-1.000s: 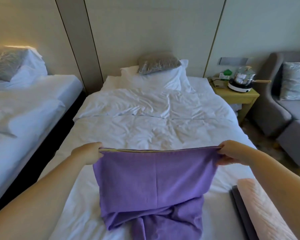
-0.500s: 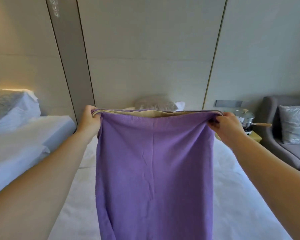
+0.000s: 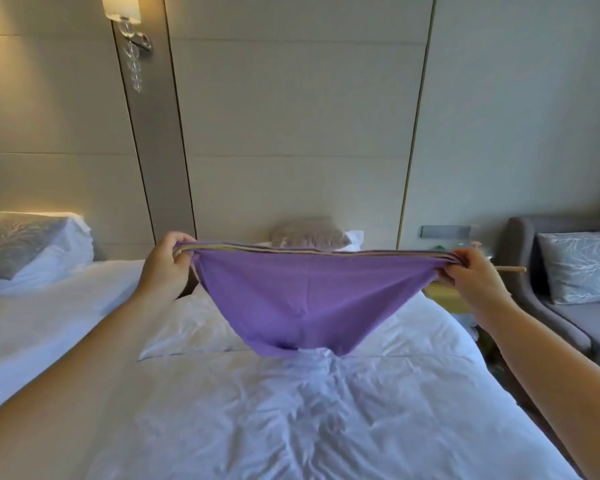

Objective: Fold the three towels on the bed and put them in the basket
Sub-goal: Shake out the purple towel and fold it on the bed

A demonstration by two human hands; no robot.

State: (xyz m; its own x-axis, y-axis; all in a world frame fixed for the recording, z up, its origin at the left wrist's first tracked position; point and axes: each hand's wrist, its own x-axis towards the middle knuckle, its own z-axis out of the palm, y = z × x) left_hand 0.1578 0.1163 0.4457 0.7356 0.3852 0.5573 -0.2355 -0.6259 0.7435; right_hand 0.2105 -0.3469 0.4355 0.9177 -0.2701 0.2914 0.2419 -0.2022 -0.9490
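- Head cam: I see the purple towel [image 3: 309, 299] up in the air over the bed [image 3: 291, 417], top edge pulled taut btwn both hands.
- left grip [image 3: 165, 265]: bare hand, fingers curled, clamped on the towel's left top corner w/ several layers bunched in it.
- right grip [image 3: 471, 278]: clamped on the right top corner, thumb and fingers pinching the bunched edge.
- Towel is doubled over; beige trim shows along the top edge. Its body sags to a rounded point in the middle, w/ a vertical crease down the centre.
- Low point hangs over the duvet's fold line; touching or not, I can't tell.
- Bed has white, rumpled covers and a grey cushion [image 3: 309, 235] at the head, against the wall panels.
- Left side: 2nd bed [image 3: 32, 323] w/ a patterned pillow [image 3: 14, 240]; wall lamp [image 3: 122, 10] lit above.
- Right side: grey sofa [image 3: 568, 320] w/ a pale cushion [image 3: 579, 265]. Yellow table [image 3: 440, 294] sits btwn bed and sofa, mostly hidden behind the right grip; a wooden handle [image 3: 511, 270] sticks out past it.
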